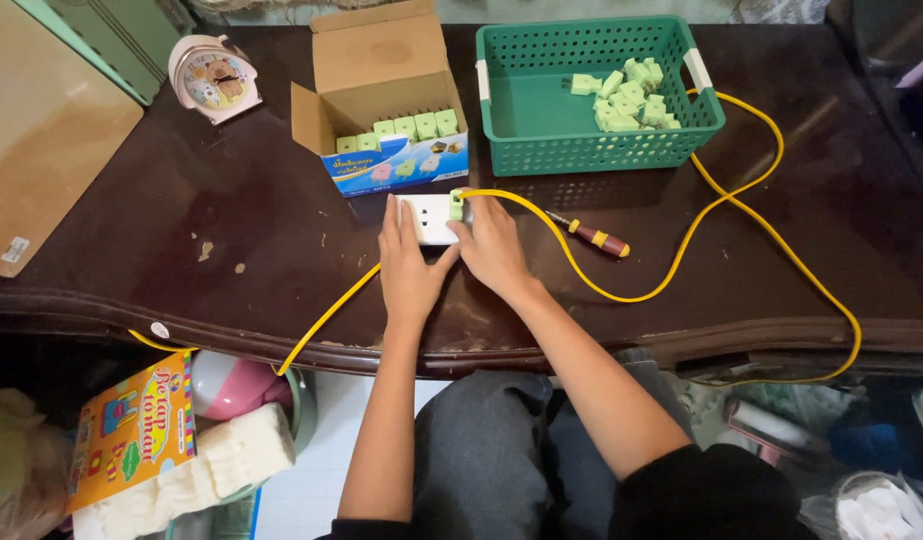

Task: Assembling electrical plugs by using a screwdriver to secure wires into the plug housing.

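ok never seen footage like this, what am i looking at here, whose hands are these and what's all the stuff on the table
There is one picture, taken by a camera worn on a person's head, looking down at their own bare hands over a dark wooden table. No machine is involved. The left hand lies on a white socket block. The right hand pinches a small green plug at the block's right end; a yellow cable runs from there in loops. Beside the hands lies a screwdriver. Behind are an open cardboard box with a row of green plugs, a green basket holding more of them, and a small pink clock.
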